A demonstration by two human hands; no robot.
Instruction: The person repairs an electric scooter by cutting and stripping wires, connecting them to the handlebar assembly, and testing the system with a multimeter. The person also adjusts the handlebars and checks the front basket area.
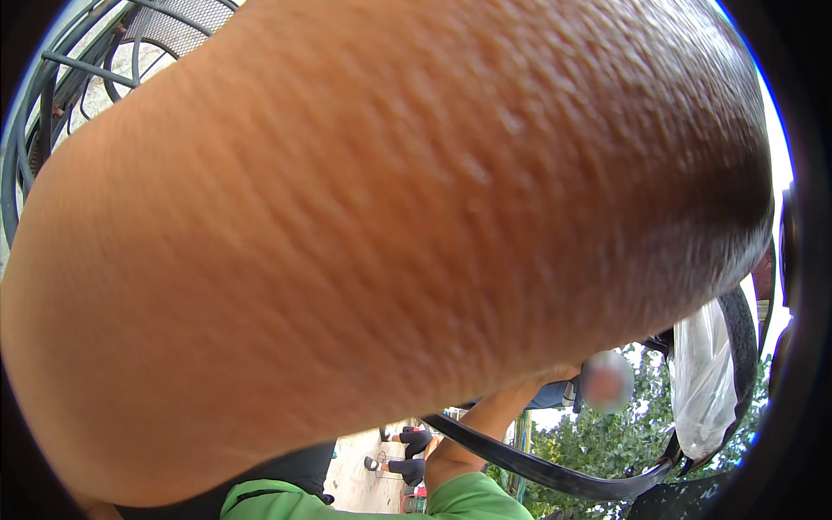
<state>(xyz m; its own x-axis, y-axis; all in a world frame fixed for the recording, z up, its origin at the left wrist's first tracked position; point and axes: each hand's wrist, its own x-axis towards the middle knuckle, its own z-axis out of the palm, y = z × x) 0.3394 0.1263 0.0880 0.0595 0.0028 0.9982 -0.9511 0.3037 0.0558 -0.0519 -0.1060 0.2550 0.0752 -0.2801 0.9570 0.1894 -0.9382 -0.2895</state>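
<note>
A bare arm (390,227), very close to the lens, fills most of the view; whose it is cannot be told. Neither my left hand nor my right hand can be seen. Below the big arm, a bent bare arm (491,426) comes out of a green sleeve (478,497), its far end hidden. Beside that arm runs a curved black bar (546,467). A clear plastic bag (705,383) lies against a black strap or band at the right.
Dark metal tubing and mesh (172,26) stand at the upper left. Other people's legs (406,469) show beyond the green sleeve, on pale ground (354,474). A blurred round patch (606,381) lies in front of leafy trees (585,442) at the lower right.
</note>
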